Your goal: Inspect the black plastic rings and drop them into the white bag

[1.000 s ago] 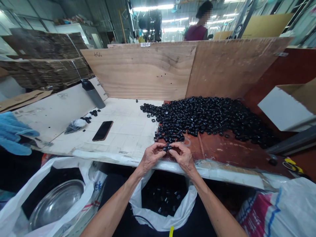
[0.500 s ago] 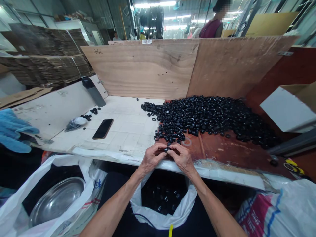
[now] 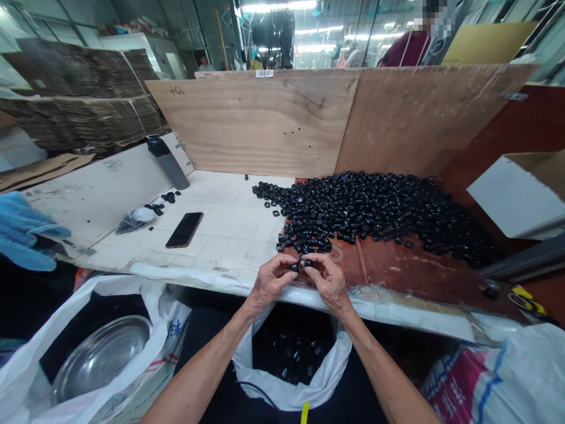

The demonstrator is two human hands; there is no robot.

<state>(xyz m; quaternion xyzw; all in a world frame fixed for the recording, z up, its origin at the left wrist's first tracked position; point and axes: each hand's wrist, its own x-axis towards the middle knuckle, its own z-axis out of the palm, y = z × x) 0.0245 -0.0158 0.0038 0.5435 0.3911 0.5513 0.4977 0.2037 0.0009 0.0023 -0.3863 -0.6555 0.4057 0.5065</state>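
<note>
Moved: co-worker's maroon top sits further right than before.
Your left hand: fingertips pinching a black plastic ring.
Your right hand: pinched closed beside it, probably on a second ring; too small to confirm.
Black ring pile: just beyond your hands, on the brown board.
Advice: keep your pinch low over the board.

**Your head camera, looking forward and down**
It sits just above your left hand and right hand, facing across the table toward the far plywood board.
</note>
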